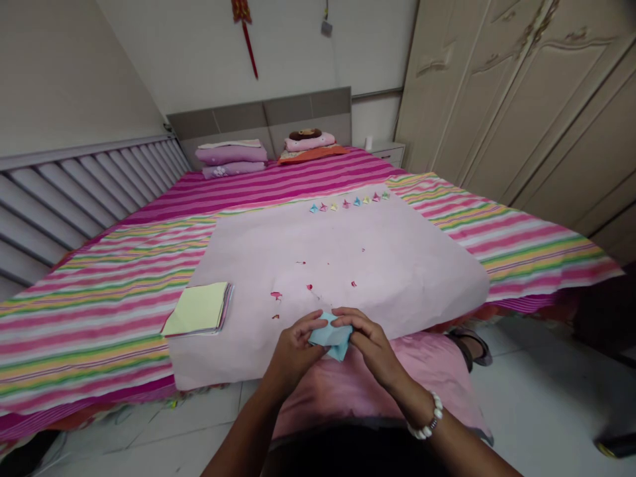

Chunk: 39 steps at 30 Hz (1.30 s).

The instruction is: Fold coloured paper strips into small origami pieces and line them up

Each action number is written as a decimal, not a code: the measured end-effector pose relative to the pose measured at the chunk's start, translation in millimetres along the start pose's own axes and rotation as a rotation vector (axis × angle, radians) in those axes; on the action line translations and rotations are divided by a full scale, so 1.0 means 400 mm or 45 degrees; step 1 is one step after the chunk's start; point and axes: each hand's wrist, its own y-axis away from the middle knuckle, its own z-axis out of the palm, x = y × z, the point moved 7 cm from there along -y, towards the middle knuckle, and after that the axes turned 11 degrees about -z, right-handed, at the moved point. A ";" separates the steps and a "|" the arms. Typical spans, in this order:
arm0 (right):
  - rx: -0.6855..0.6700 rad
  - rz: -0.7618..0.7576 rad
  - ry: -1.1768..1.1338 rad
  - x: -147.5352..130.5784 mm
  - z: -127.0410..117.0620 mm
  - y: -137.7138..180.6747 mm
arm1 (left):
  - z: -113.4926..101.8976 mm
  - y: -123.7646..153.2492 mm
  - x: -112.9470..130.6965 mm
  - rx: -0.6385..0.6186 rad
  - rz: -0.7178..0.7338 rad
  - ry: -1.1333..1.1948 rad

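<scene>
Bracelet: a band of round white beads (428,421) on the right wrist, off the near side of the smooth, pale pinkish-white rectangular sheet (248,245).
Cushion: a shiny pink fabric cushion (427,371), below the sheet's near edge.
Hands: the bare left hand (298,344) and bare right hand (370,341) are both closed on one thing — fingers over its top, one hand at each side.
Blue paper: a light-blue, partly folded piece of paper (330,335), held at the sheet's near edge, a pointed flap hanging toward the cushion.
Paper stack: a squarish pile of coloured paper, pale yellow on top (199,308), at the sheet's near left corner.
Scraps: small, irregular red bits (276,295), scattered over the sheet's near and middle parts.
Folded row: small, pointed paper shapes in blue, pink, yellow and green (346,204), lined up along the sheet's far right edge.
Striped cloth: pink, white, yellow and green striped fabric (536,245), showing on both sides of the sheet.
Bedding: folded purple bedding (231,156), well beyond the sheet — before a grey panelled headboard (313,106).
</scene>
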 end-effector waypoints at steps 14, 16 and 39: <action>0.177 0.390 -0.412 0.055 0.016 0.015 | 0.033 0.024 0.012 -0.088 0.175 -0.078; 0.094 0.359 -0.329 0.048 0.021 0.013 | 0.018 0.010 0.009 -0.029 0.096 -0.028; 0.200 0.369 -0.411 0.045 0.020 0.004 | 0.021 -0.002 -0.035 0.089 0.034 -0.015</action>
